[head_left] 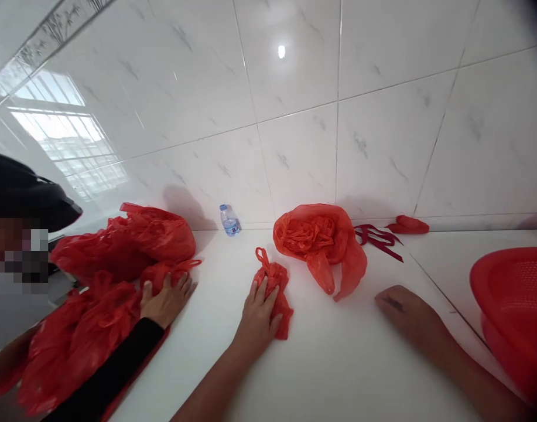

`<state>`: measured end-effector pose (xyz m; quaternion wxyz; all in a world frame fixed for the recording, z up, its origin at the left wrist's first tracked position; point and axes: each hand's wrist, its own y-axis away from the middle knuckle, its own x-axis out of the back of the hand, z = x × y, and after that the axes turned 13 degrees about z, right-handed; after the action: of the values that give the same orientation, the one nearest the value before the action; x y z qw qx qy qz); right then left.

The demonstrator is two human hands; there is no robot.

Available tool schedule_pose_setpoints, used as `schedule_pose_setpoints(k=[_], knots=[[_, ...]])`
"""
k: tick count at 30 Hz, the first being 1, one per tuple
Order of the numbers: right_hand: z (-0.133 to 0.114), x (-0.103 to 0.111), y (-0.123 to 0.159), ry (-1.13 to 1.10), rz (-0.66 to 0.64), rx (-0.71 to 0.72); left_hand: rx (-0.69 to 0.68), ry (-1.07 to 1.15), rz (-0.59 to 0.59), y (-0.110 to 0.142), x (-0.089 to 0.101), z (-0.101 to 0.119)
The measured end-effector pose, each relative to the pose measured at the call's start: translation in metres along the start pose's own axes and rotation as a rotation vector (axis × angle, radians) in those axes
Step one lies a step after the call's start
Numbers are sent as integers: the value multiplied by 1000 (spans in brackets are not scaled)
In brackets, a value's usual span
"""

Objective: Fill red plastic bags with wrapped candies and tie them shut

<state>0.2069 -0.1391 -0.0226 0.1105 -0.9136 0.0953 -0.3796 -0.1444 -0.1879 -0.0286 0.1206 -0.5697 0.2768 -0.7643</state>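
Observation:
My left hand (260, 313) lies palm down on a small crumpled red plastic bag (282, 281), fingers spread over it. A handle loop of that bag sticks up beyond my fingertips. To the right, my right hand (402, 306) rests on the white table (329, 363) as a loose fist; nothing shows sticking out of it. Between and beyond my hands sits a larger open red plastic bag (351, 272), with more crumpled red bags inside. Dark red straps (378, 240) trail from behind it toward a small red bundle (409, 224) by the wall.
A co-worker's hand (169, 299) in a black sleeve presses on red bags at the left. Large piles of red bags (88, 328) surround that arm. A small water bottle (229, 223) stands by the tiled wall (294, 140). A red plastic basket (505, 293) sits far right.

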Motion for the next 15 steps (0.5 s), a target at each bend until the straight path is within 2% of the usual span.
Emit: schedule_pose_setpoints(k=[3, 6, 15], knots=[[4, -1, -1, -1, -4, -5, 46, -27, 47, -15, -14, -4], [7, -3, -2, -7, -4, -11, 67, -32, 52, -23, -20, -9], [8, -3, -3, 1, -6, -35, 104, -11, 17, -30, -17, -13]])
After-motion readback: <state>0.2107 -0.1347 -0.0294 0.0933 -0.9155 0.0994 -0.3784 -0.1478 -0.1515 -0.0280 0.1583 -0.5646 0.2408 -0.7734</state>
